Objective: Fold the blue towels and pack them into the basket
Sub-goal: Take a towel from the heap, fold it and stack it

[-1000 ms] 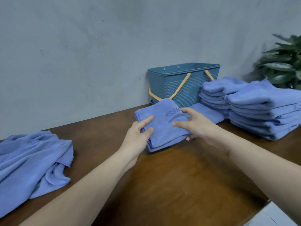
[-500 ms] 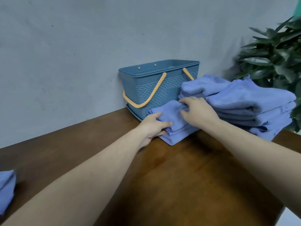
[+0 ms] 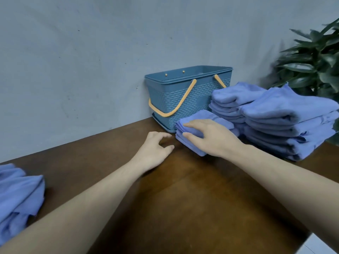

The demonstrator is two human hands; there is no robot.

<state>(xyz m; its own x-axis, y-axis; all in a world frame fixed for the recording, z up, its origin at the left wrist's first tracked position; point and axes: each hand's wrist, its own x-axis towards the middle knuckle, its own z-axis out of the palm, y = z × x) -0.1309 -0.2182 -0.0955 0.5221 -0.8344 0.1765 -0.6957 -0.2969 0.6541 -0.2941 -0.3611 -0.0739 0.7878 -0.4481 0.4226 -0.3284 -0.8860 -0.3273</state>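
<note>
Resting our right hand (image 3: 212, 137) flat, fingers spread, on the folded towel (image 3: 197, 133) by the basket (image 3: 183, 99); left hand (image 3: 156, 146) loose, empty. Soft, light, floppy stuff, so probably scoop under both edges.

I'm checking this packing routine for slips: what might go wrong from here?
1. Only the right hand rests on the folded towel; the left hand is off it, so a one-handed lift may let it unfold.
2. The tall towel stacks sit right beside it; a sweep toward the basket might topple them.
</note>
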